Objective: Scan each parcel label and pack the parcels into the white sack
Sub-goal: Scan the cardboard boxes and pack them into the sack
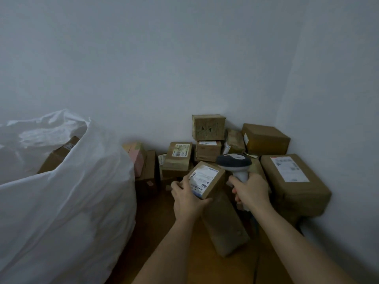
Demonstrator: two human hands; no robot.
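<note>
My left hand (185, 198) holds a small brown parcel (213, 184) with its white label turned up towards me. My right hand (251, 191) grips the white handle of a barcode scanner (233, 161), whose dark grey head sits just right of and above the parcel's label. The white sack (67, 193) bulges at the left, its mouth open at the upper left, with a brown box (58, 155) showing inside. A pile of brown parcels (207, 144) fills the corner behind my hands.
A large labelled parcel (293, 181) lies at the right against the wall. A long brown parcel (224, 224) lies on the wooden floor under my hands. A pink-sided box (137, 158) stands next to the sack. White walls close the corner.
</note>
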